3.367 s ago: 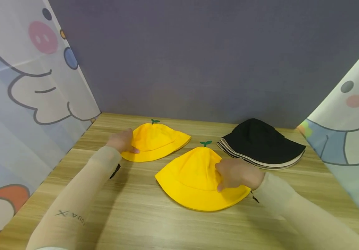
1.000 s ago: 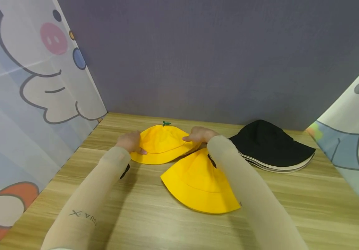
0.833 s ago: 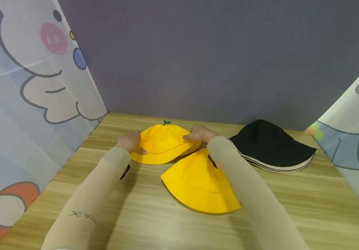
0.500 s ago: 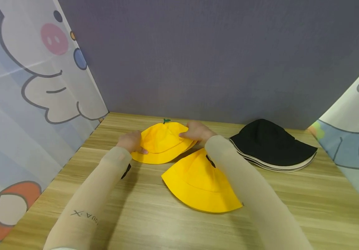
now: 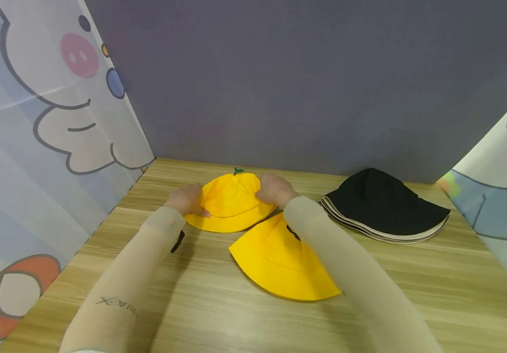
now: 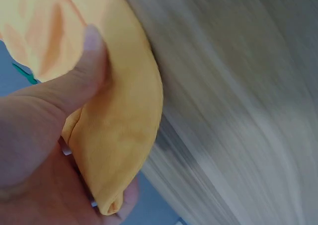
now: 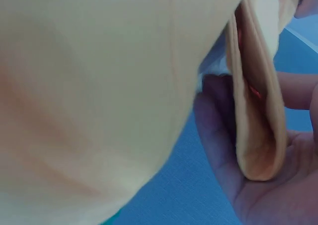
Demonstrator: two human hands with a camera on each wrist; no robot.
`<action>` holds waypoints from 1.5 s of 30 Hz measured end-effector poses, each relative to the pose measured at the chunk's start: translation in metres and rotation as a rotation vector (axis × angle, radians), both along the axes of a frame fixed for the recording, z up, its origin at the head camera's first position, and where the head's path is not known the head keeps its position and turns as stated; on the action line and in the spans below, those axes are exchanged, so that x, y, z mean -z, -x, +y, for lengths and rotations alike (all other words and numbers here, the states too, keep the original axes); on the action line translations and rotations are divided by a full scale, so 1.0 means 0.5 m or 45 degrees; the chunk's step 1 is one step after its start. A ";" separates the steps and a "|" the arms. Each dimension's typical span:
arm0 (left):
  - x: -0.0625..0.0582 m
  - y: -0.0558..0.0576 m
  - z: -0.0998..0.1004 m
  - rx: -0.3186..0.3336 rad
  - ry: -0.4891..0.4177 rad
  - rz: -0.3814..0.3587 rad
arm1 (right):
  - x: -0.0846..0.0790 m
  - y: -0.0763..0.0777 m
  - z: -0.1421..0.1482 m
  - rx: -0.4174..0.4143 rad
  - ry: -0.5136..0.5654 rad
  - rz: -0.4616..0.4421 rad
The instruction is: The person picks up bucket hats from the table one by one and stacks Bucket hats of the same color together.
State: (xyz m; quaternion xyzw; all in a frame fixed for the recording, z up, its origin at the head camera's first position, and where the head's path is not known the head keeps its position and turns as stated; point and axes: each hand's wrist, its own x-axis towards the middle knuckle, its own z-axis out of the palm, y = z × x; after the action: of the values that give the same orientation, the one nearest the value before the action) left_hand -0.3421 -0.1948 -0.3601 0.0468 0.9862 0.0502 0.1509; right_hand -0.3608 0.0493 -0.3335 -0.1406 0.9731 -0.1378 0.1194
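Observation:
A small yellow bucket hat (image 5: 231, 200) with a green sprout on top lies toward the back of the table, held from both sides. My left hand (image 5: 184, 198) grips its left brim; in the left wrist view the thumb (image 6: 88, 71) presses on the brim (image 6: 126, 111) with fingers underneath. On the opposite side my right hand (image 5: 276, 189) holds the brim, which looks folded double (image 7: 261, 155) between thumb and fingers in the right wrist view. A second yellow bucket hat (image 5: 279, 262) lies nearer, partly covered by my right forearm, and fills much of the right wrist view (image 7: 94, 86).
A stack of black bucket hats (image 5: 381, 206) with pale edges stands at the back right of the wooden table (image 5: 218, 304). A grey panel (image 5: 297, 88) rises behind, and printed cartoon sheets (image 5: 50, 147) flank both sides.
My right hand has left the nearer yellow hat and taken the far hat's right brim, then moved slightly left with it, bringing that side inward. The left hand keeps its grip.

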 end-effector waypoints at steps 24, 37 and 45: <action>-0.063 0.005 -0.018 0.118 -0.192 0.120 | -0.038 -0.023 0.060 -0.022 0.168 0.121; -0.113 -0.023 0.041 0.228 -0.142 0.294 | -0.072 -0.038 0.150 0.016 0.289 0.221; -0.133 -0.045 0.085 0.296 -0.160 0.309 | -0.055 -0.073 0.227 0.050 0.335 0.233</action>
State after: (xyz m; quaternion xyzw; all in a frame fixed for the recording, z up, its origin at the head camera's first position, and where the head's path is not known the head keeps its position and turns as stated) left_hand -0.3197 -0.1521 -0.2936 0.1755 0.9800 0.0881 0.0321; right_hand -0.3242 0.1630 -0.3058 -0.1479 0.9560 -0.2532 0.0082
